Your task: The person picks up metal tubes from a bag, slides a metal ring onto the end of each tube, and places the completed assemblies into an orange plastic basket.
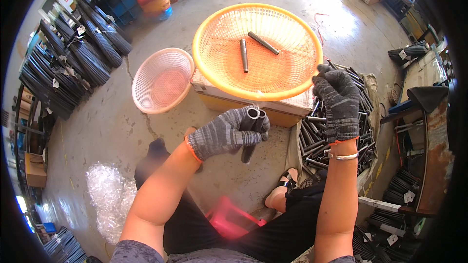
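Two short dark metal tubes (249,139) are gripped side by side in my left hand (222,134), which wears a grey knit glove. Their open ends point up, and the hand is in front of the box. My right hand (337,102), gloved alike, has its fingers curled in by the right rim of a large orange mesh basket (229,80). I cannot make out what is in those fingers, or whether they touch the rim. Inside the basket lie two loose tubes, one upright in view (243,56) and another slanting (263,43).
The basket rests on a cardboard box (243,106). Beside it stands a pink mesh basket (163,80). Many tubes (312,136) lie heaped on a sheet under my right hand. Bundled dark rods (83,58) stand at left; a clear plastic bag (105,190) lies near my leg.
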{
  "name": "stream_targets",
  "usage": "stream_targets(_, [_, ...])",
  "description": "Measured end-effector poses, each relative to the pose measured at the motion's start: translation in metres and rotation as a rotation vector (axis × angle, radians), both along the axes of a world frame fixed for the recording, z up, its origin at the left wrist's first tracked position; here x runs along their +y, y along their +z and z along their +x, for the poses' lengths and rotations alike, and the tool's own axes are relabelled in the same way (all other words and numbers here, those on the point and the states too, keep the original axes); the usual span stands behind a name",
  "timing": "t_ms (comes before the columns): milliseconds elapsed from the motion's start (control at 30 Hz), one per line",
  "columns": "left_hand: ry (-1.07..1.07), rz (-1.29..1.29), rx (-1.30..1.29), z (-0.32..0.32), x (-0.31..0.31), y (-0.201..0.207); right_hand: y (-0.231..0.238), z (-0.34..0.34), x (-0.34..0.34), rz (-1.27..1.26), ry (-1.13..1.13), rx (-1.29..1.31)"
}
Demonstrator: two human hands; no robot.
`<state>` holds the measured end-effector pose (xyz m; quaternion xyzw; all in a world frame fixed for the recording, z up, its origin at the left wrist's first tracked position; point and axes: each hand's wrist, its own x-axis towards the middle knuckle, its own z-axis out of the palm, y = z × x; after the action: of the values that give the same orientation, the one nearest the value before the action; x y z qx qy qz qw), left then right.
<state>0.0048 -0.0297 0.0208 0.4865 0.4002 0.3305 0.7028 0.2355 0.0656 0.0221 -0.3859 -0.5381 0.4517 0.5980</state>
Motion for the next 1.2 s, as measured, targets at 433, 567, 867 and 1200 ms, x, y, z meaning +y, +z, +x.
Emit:
stream_targets(433, [0.439, 0.727, 0.553, 0.008, -0.002, -0.022, 0.011, -0.058, -0.059, 0.184, 0.339, -0.293])
stream_targets(567, [0.520, 0.748, 0.693, 0.013, 0.000, -0.016, 0.018, -0.061, -0.063, 0.210, 0.265, -0.397])
stream_targets(867, [0.651, 0.849, 0.805, 0.021, 0.004, -0.022, 0.011, -0.071, -0.069, 0.227, 0.096, -0.372])
stream_targets(1200, [0.527, 0.857, 0.837, 0.022, 0.003, -0.022, 0.012, -0.068, -0.063, 0.223, 0.135, -0.409])
